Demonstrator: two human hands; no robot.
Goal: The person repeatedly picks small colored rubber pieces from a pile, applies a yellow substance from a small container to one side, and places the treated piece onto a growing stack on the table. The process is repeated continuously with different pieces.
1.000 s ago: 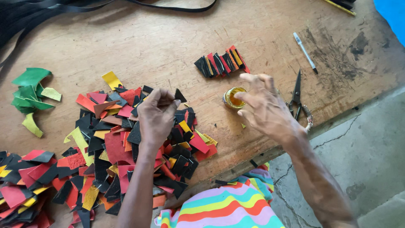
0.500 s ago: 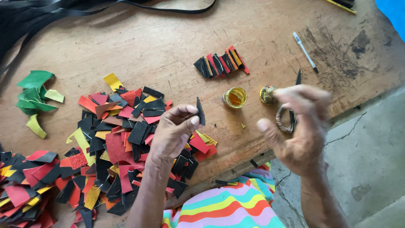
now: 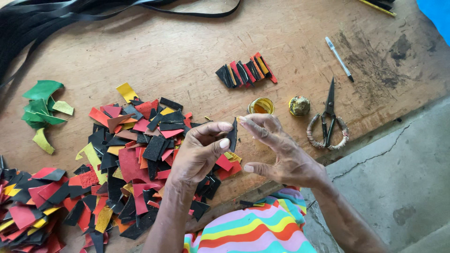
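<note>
My left hand [image 3: 199, 152] pinches a small black leather piece [image 3: 232, 135] upright between thumb and fingers, above the edge of a big heap of black, red, orange and yellow scraps [image 3: 140, 145]. My right hand [image 3: 281, 150] is just right of it, index fingertip with a yellowish dab touching the black piece's top edge. Behind the hands stand a small open pot of yellow glue [image 3: 261, 106] and its round lid [image 3: 299, 106].
A row of overlapped black, red and orange pieces [image 3: 246, 70] lies further back. Scissors with wrapped handles [image 3: 329, 117] and a pen [image 3: 338, 57] lie to the right. Green scraps [image 3: 42, 105] at left, black strips [image 3: 56, 18] at the back. The board's edge [image 3: 375, 126] runs diagonally at right.
My left hand has lifted a black piece out of the heap and carried it right. My right hand has come away from the glue pot and met it at the piece.
</note>
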